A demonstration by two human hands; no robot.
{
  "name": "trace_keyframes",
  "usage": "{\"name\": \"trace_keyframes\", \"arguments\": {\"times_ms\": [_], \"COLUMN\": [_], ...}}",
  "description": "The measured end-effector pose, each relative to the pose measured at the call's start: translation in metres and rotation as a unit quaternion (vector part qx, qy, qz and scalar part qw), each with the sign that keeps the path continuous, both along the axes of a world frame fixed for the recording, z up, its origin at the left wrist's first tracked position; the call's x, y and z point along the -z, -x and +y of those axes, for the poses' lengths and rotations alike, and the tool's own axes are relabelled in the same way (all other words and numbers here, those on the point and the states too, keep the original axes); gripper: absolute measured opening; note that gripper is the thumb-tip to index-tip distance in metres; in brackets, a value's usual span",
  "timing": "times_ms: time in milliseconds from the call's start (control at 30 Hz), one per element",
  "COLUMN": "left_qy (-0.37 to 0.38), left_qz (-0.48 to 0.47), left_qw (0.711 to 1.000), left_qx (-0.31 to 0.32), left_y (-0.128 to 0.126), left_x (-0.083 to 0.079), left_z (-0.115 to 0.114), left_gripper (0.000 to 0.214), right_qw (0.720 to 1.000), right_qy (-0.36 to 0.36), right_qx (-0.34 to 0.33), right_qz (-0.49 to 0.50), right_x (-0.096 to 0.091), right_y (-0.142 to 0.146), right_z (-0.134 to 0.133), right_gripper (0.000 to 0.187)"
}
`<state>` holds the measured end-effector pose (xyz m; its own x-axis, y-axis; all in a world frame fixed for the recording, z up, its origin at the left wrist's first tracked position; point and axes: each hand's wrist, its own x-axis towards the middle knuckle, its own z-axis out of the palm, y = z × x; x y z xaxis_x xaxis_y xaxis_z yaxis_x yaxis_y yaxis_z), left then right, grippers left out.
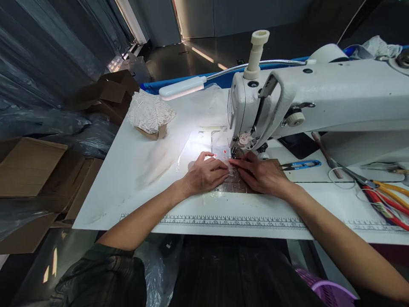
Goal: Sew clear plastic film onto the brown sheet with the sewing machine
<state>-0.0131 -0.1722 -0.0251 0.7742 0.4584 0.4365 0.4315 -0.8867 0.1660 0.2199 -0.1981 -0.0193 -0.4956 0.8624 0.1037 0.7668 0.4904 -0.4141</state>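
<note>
A white sewing machine (243, 106) stands on the table, and both hands work close to its needle and presser foot (234, 153). My left hand (207, 174) lies left of the foot with its fingers bent and together, pressing on a thin, sheer piece of fabric (230, 181). Right of the foot, my right hand (260, 174) has thumb and fingers pinched on the same fabric, its fingertips nearly meeting the left ones. The fabric's edges are partly hidden under the fingers. Small red marks (225, 152) show on the plate just behind the hands.
White lace (150, 111) sits in a small box at the back left. A lamp (182, 88) lights the needle area. Blue thread snips (302, 165), a dark phone-like slab (298, 145) and pliers (388, 192) lie at right. A ruler strip (223, 221) runs along the front edge.
</note>
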Motion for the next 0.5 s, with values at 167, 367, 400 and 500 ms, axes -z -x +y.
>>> {"name": "trace_keyframes", "arguments": {"times_ms": [167,367,400,500], "left_qy": [-0.017,-0.052,-0.061,-0.083], "left_qz": [0.017,0.003,-0.001,-0.017], "left_qw": [1.000,0.999,0.998,0.996], "left_qx": [-0.010,-0.014,-0.012,-0.009], "left_y": [0.000,-0.001,-0.001,-0.001], "left_x": [0.000,0.003,0.004,0.006], "left_z": [-0.001,-0.001,-0.001,0.000], "left_gripper": [0.014,0.012,0.012,0.011], "right_qw": [0.998,0.998,0.998,0.998], "right_qy": [0.018,-0.054,-0.060,-0.062], "right_qx": [0.028,-0.004,-0.004,0.001], "right_qz": [0.049,-0.017,-0.021,0.003], "right_x": [0.003,0.011,0.012,0.013], "right_y": [-0.010,-0.010,-0.010,-0.011], "right_z": [0.002,0.002,0.001,0.002], "right_gripper": [0.041,0.043,0.043,0.042]}}
